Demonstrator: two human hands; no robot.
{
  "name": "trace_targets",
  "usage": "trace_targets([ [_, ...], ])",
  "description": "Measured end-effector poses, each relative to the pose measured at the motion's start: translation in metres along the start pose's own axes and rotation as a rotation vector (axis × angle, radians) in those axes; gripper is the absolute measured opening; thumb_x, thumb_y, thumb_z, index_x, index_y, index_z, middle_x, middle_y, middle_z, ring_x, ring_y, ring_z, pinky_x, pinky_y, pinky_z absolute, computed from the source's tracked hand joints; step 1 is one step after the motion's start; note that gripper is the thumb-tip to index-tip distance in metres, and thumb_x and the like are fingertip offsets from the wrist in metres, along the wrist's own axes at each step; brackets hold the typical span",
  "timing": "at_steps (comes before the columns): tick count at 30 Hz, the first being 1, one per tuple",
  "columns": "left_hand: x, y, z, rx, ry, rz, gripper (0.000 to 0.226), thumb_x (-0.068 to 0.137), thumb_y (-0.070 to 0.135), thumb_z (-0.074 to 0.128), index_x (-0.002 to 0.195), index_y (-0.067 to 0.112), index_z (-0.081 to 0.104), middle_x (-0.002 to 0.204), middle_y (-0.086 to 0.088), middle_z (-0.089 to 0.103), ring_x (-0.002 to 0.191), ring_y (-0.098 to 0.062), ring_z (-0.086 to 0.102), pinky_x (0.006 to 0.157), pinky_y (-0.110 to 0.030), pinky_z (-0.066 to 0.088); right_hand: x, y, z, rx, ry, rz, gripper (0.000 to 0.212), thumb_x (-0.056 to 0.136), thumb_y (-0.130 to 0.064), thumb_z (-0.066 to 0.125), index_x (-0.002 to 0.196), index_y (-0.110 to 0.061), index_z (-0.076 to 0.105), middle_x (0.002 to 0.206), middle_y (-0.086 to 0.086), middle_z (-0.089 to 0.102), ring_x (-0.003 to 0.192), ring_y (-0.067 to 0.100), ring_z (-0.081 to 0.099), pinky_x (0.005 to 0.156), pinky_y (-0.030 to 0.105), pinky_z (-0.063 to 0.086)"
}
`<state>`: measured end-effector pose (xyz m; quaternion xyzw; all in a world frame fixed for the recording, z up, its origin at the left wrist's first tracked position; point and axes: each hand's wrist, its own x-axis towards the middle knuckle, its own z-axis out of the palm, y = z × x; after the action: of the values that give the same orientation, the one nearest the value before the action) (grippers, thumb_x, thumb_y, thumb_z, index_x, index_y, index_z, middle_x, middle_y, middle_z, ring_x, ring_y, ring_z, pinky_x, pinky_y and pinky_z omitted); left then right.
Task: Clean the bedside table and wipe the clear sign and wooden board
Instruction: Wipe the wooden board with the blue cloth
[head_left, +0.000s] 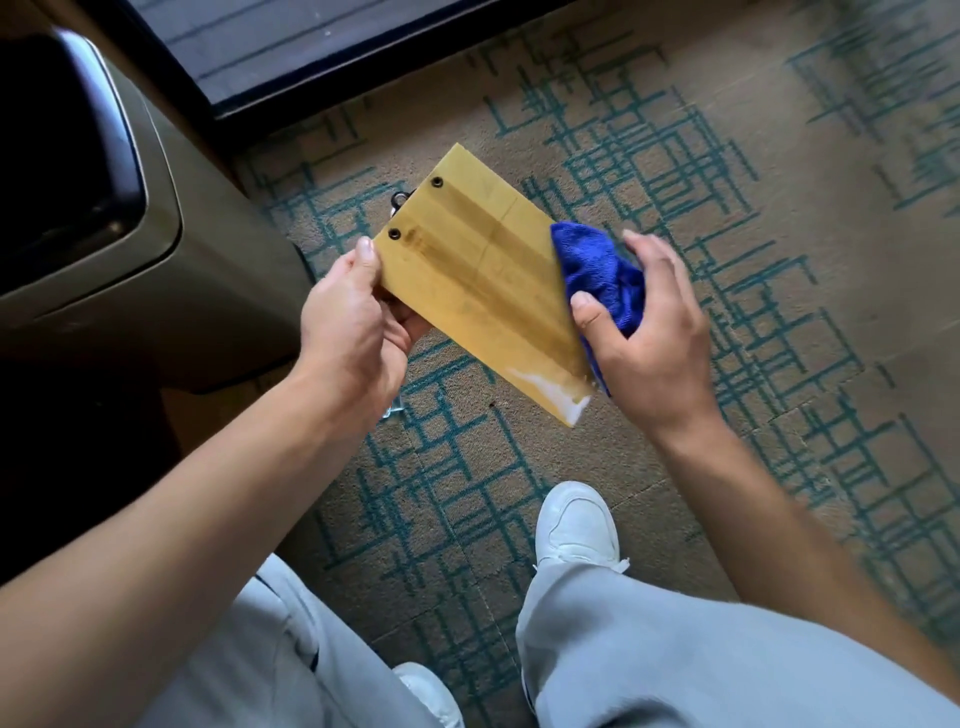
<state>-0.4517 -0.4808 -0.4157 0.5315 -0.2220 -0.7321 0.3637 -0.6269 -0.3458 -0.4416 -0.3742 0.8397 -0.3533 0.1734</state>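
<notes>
A yellowish wooden board (483, 280) with two dark screws near its far left corner is held tilted above the carpet. My left hand (353, 322) grips its left edge, thumb on top and fingers underneath. My right hand (649, 332) holds a bunched blue cloth (597, 275) against the board's right edge. A metal clip (400, 200) pokes out behind the board's far corner. A bit of clear plastic (392, 410) shows below my left wrist; the clear sign cannot be made out otherwise.
A dark-topped olive piece of furniture (156, 249) stands at the left. The floor is tan carpet with teal lines (727, 208). A dark window frame (311, 78) runs along the top. My grey trousers and white shoes (576, 525) are below.
</notes>
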Motion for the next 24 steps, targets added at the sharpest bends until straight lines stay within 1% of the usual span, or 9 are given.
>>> trace_targets([
  [3,-0.007,-0.005,0.0,-0.066,-0.039,-0.08,0.029,0.111,0.025,0.038,0.101,0.011,0.062,0.091,-0.005,0.077,0.09,-0.019,0.075,0.075,-0.041,0.063,0.003,0.003,-0.001,0.221,0.033,0.179,0.059,0.079,-0.041,0.072,0.133,-0.024,0.056,0.127,-0.005,0.064,0.113,0.011,0.061,0.104,0.034,0.048],
  [5,-0.007,-0.003,-0.003,-0.077,-0.117,-0.138,0.029,0.11,0.025,0.035,0.107,0.009,0.059,0.098,-0.009,0.074,0.096,-0.024,0.072,0.081,-0.044,0.062,0.011,0.008,-0.006,0.362,0.0,0.225,0.047,0.076,-0.032,0.074,0.121,-0.023,0.063,0.113,-0.006,0.069,0.1,0.011,0.066,0.096,0.038,0.054],
  [9,0.002,0.023,-0.012,0.158,-0.436,-0.252,0.039,0.1,0.039,0.046,0.127,0.011,0.053,0.101,-0.004,0.069,0.085,-0.02,0.069,0.071,-0.033,0.059,0.028,0.022,-0.031,0.524,-0.199,0.188,0.035,0.075,-0.022,0.076,0.109,-0.026,0.07,0.095,-0.013,0.074,0.085,0.003,0.067,0.077,0.02,0.054],
  [13,0.0,0.02,-0.011,0.365,-0.489,-0.277,0.04,0.091,0.039,0.063,0.123,0.015,0.066,0.1,0.001,0.076,0.085,-0.014,0.075,0.073,-0.032,0.062,0.041,0.022,-0.05,0.502,-0.244,0.096,0.03,0.076,-0.018,0.076,0.104,-0.028,0.072,0.093,-0.016,0.074,0.087,0.001,0.067,0.077,0.016,0.052],
  [15,-0.003,0.011,-0.008,0.335,-0.45,-0.238,0.042,0.088,0.035,0.065,0.123,0.011,0.067,0.102,-0.002,0.077,0.088,-0.015,0.076,0.071,-0.033,0.062,0.046,0.018,-0.052,0.525,-0.203,0.081,0.03,0.079,-0.016,0.074,0.107,-0.025,0.071,0.095,-0.015,0.074,0.089,0.001,0.067,0.079,0.017,0.051],
  [17,-0.005,0.006,-0.004,0.285,-0.415,-0.162,0.031,0.092,0.032,0.065,0.114,0.012,0.07,0.095,-0.002,0.076,0.082,-0.016,0.075,0.066,-0.033,0.061,0.047,0.015,-0.053,0.524,-0.192,0.072,0.032,0.082,-0.017,0.069,0.114,-0.017,0.07,0.1,-0.012,0.074,0.092,0.002,0.067,0.082,0.018,0.051],
  [19,-0.006,0.004,-0.001,0.263,-0.364,-0.095,0.02,0.096,0.028,0.063,0.107,0.013,0.07,0.089,-0.002,0.074,0.077,-0.016,0.073,0.064,-0.033,0.061,0.044,0.011,-0.052,0.459,-0.192,0.067,0.042,0.085,-0.023,0.065,0.125,-0.011,0.066,0.114,-0.004,0.072,0.103,0.006,0.066,0.093,0.026,0.051],
  [22,-0.007,0.0,-0.001,0.235,-0.317,-0.064,0.024,0.095,0.028,0.064,0.11,0.011,0.069,0.092,-0.005,0.073,0.079,-0.018,0.071,0.066,-0.037,0.062,0.027,0.006,-0.048,0.224,-0.11,-0.017,0.056,0.088,-0.03,0.061,0.141,-0.011,0.054,0.148,0.003,0.052,0.137,0.01,0.048,0.118,0.028,0.033],
  [24,-0.009,-0.003,-0.002,0.228,-0.286,-0.041,0.023,0.094,0.029,0.065,0.108,0.011,0.07,0.09,-0.004,0.073,0.077,-0.017,0.071,0.066,-0.036,0.061,0.013,0.005,-0.043,0.107,-0.043,-0.11,0.056,0.093,-0.025,0.06,0.145,-0.008,0.049,0.155,0.006,0.044,0.143,0.011,0.039,0.121,0.023,0.025],
])
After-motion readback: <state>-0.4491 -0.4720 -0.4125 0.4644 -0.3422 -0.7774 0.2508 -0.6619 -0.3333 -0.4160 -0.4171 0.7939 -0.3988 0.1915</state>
